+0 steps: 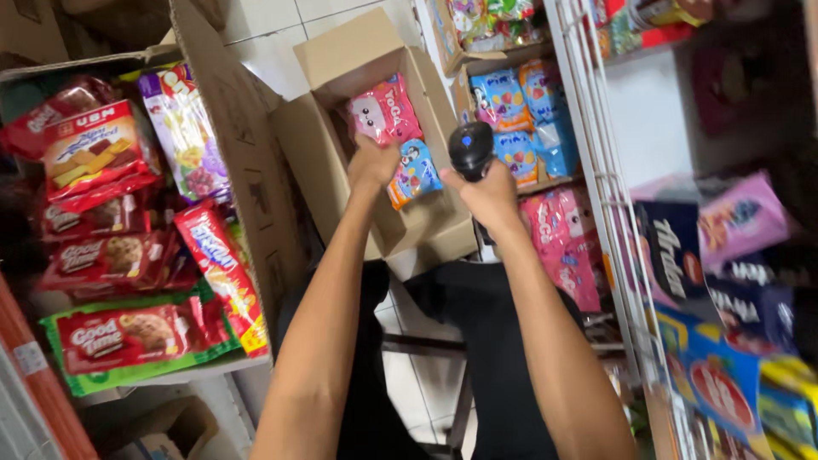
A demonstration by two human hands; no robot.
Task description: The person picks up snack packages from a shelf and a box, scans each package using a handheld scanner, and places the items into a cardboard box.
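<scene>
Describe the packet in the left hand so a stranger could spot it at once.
Find the open cardboard box in the middle, above the person's arms. At its mouth the left hand holds a small blue snack packet, tilted, beside the black scanner in the right hand. Its blue colour, with an orange end, sets it apart from the pink packet behind it.

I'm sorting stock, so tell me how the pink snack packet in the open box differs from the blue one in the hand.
The pink packet is larger and lies in the cardboard box; the blue packet is smaller, tilted and gripped by the left hand. Pink is free of any hand; blue faces the black scanner in the right hand. Both are glossy, cartoon-printed packets.
</scene>
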